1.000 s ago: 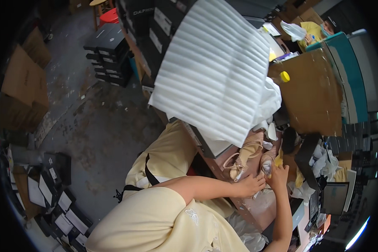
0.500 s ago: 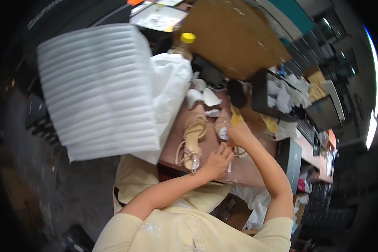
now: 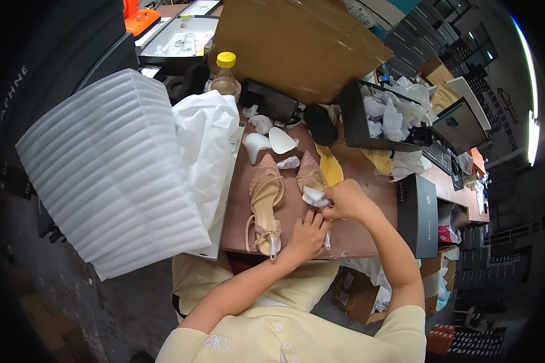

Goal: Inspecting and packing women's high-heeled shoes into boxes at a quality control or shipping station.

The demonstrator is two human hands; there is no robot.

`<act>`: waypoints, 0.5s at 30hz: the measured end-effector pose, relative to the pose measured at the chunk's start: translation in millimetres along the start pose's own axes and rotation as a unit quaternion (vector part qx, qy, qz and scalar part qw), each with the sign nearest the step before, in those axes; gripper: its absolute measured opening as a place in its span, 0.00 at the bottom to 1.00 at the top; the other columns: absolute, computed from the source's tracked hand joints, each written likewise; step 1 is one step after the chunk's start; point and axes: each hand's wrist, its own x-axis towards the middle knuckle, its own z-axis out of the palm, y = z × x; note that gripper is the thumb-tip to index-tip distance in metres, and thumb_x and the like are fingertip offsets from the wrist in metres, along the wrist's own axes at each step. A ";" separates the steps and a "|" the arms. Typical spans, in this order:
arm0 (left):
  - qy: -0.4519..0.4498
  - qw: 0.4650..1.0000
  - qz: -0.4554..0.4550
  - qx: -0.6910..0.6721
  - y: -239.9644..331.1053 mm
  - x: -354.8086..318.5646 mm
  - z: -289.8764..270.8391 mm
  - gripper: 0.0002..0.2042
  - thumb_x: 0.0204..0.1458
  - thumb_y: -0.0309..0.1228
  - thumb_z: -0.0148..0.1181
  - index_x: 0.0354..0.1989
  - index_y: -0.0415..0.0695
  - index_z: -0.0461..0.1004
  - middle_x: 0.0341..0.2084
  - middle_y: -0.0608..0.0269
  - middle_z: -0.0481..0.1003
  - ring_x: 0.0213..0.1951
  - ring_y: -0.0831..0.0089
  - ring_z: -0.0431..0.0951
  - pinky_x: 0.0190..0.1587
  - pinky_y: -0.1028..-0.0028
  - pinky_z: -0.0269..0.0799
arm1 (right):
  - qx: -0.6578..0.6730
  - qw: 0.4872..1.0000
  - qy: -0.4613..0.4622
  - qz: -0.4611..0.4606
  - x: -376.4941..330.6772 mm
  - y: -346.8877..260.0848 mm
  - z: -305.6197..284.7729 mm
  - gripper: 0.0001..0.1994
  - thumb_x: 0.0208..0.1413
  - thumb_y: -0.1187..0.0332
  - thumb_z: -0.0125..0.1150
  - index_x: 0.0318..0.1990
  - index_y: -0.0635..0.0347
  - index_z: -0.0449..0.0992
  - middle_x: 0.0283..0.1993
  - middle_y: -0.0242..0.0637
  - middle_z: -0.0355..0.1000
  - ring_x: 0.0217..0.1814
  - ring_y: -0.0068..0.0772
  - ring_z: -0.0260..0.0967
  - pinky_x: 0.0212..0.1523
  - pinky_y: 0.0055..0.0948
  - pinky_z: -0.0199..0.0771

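Your right hand (image 3: pixel 343 201) pinched a white wad (image 3: pixel 314 196), seemingly soft and light; your left hand (image 3: pixel 310 235), grip unclear, covered the rear of a sandal (image 3: pixel 309 170), probably stiff-soled, best held midfoot.

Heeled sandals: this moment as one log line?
left hand: over rear of right-side heeled sandal; right hand: holding white wad; left-side heeled sandal: on table

Left of the grip of the right hand (image 3: pixel 345 199), a sandal (image 3: pixel 262 209) lies on the table (image 3: pixel 358 241), foam sheets (image 3: pixel 115 175) farther left. Beyond the grip is a cardboard panel (image 3: pixel 297 48); right of the grip, a box (image 3: pixel 418 215).
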 end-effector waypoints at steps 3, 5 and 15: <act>0.031 0.999 0.015 0.009 -2.8 2.0 -3.2 0.35 0.30 0.39 0.66 0.51 0.41 0.63 0.45 0.52 0.63 0.54 0.54 0.59 0.39 0.65 0.66 | 0.161 0.982 0.079 0.064 4.2 3.6 -13.7 0.19 0.33 0.60 0.62 0.31 0.66 0.78 0.20 0.46 0.72 0.26 0.44 0.73 0.30 0.36 0.73; 0.031 0.999 0.015 -0.004 -1.3 3.2 -5.2 0.35 0.28 0.37 0.66 0.50 0.40 0.63 0.46 0.50 0.63 0.53 0.53 0.60 0.41 0.61 0.65 | 0.235 0.957 0.095 0.139 13.6 -0.1 -26.6 0.24 0.35 0.57 0.64 0.38 0.69 0.76 0.21 0.46 0.72 0.27 0.43 0.73 0.30 0.36 0.73; 0.091 0.992 0.079 -0.032 -3.6 -16.4 17.2 0.24 0.36 0.30 0.59 0.45 0.36 0.67 0.43 0.48 0.66 0.50 0.52 0.63 0.50 0.53 0.58 | -0.008 0.975 0.221 0.023 10.3 -20.4 89.0 0.35 0.50 0.50 0.56 0.54 0.76 0.60 0.43 0.61 0.67 0.46 0.58 0.66 0.47 0.45 0.66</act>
